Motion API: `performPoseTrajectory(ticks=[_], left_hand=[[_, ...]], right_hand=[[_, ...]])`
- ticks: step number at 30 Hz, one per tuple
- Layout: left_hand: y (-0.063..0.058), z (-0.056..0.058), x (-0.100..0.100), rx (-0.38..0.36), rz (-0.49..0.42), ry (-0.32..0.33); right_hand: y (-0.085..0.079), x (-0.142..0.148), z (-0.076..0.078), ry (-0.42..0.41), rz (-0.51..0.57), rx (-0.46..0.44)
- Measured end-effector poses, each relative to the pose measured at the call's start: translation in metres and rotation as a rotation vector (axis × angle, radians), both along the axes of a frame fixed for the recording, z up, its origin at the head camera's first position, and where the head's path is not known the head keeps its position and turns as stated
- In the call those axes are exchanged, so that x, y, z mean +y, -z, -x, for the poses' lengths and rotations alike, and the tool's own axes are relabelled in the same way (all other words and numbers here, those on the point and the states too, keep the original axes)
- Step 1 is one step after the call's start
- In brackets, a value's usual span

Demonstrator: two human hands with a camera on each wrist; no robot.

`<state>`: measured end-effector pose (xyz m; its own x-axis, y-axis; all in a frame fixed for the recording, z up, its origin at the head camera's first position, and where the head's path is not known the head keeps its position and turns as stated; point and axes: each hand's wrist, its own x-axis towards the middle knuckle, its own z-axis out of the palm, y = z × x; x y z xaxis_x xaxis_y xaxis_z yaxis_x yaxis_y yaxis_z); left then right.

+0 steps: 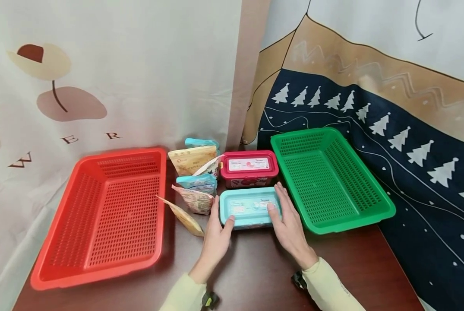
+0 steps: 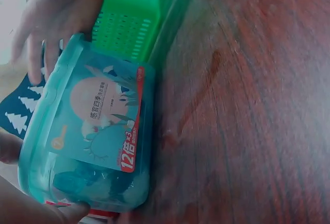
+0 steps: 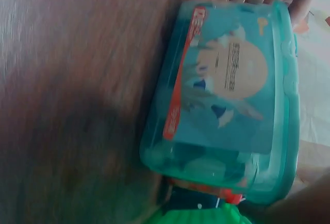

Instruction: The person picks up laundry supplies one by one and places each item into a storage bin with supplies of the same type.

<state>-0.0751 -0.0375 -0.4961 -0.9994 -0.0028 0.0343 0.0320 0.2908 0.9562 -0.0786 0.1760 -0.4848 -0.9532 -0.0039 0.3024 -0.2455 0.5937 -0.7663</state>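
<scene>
A teal laundry pod box (image 1: 249, 205) with a clear lid sits on the table in front of me, held between both hands. My left hand (image 1: 217, 236) grips its left end, with the thumb at the front corner. At the right end, my right hand (image 1: 290, 226) holds it with fingers along the side and the thumb over the lid. Its printed front label (image 2: 103, 116) shows in the left wrist view, colored pods inside the clear wall below. Directly behind stands a crimson lidded box (image 1: 249, 169) of similar shape.
A red basket (image 1: 161, 233) stands at the left, a green basket (image 1: 313, 183) close on the right. Between the red basket and the boxes stand several pouches, among them a tan one (image 1: 193, 160), a blue one (image 1: 198, 183), a pink one (image 1: 196, 201) and a leaning yellow one (image 1: 185, 218).
</scene>
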Motion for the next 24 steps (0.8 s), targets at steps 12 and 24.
performPoseTrajectory(ticks=[12,24], left_hand=[[0.003,-0.003,0.002,-0.068,-0.056,-0.041],[0.002,-0.002,0.006,-0.086,-0.178,-0.065]], right_hand=[[0.006,0.001,-0.011,0.123,0.414,-0.368],[0.015,-0.002,-0.006,0.147,0.627,-0.409]])
